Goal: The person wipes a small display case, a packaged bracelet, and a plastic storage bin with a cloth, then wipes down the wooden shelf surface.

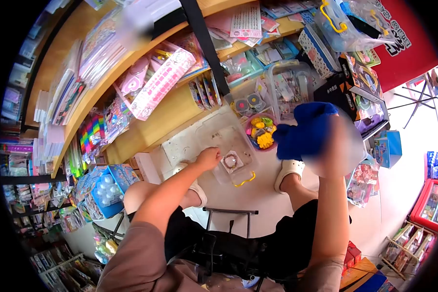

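Observation:
My left hand (pixel 209 158) is closed at the left wall of a clear plastic box (pixel 246 158), which has a yellow handle (pixel 246 179) at its near end. Inside the box lies a small packet with a beaded bracelet (pixel 230 161) on a white card. A blue cloth (pixel 304 134) is bunched up in my right hand (pixel 333 146), raised over the floor to the right of the box. The right hand is smeared, so its separate fingers do not show.
Beyond the box, a pink basket (pixel 261 130) holds yellow pieces, beside a clear bin (pixel 289 87) of small goods. Wooden shelves (pixel 173 104) packed with stationery curve around the left. A blue display box (pixel 107 190) stands by my left knee. A folding stool (pixel 230 212) shows between my legs.

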A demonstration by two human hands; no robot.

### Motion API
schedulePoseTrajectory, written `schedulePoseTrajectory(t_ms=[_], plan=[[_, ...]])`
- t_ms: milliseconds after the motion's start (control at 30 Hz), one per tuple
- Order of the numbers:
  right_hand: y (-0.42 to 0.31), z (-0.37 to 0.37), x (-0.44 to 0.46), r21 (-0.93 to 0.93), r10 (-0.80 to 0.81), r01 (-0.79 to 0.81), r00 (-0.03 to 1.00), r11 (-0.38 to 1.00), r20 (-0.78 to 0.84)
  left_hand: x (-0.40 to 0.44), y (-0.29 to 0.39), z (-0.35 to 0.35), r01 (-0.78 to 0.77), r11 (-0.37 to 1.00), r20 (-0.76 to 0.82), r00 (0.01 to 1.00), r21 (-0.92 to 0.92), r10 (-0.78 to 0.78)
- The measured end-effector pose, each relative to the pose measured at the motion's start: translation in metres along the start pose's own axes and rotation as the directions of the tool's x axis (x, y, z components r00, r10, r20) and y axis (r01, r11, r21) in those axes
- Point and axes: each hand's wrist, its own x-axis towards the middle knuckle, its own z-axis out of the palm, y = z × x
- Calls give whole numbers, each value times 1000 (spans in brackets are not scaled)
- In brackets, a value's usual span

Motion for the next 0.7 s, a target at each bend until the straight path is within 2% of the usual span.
schedulePoseTrajectory(t_ms=[33, 133, 167, 267, 367, 467, 567, 667, 700], plan=[[0, -1, -1, 6, -3, 3, 1000, 1000, -25, 8, -3, 13, 58, 998, 20, 998, -22, -57], [-3, -10, -1, 97, -10, 12, 1000, 995, -27, 31, -16, 65, 67, 996, -1, 998, 58, -67], [-3, -15, -2, 136, -10, 12, 1000, 991, -17, 42, -23, 81, 113, 990, 145, 982, 84, -124], [2, -31, 0, 207, 0, 2, 1000, 978, -11, 56, -30, 118, 116, 968, 128, 981, 221, -147], [14, -48, 5, 103, 39, -26, 991, 994, -125, 66, -26, 130, 376, 915, 108, 913, 145, -393], [25, -56, 10, 154, 123, -89, 965, 984, -229, 73, -34, 136, 324, 915, 106, 928, 242, -357], [24, -57, 12, 79, 107, -94, 975, 992, -196, 82, -56, 160, 399, 903, 15, 914, 157, -406], [22, -52, 11, 33, 110, -105, 972, 994, -209, 86, -59, 148, 163, 934, 187, 955, 319, -230], [20, -46, 10, 4, 82, -83, 969, 997, -231, 86, -55, 141, 195, 933, 180, 950, 303, -257]])
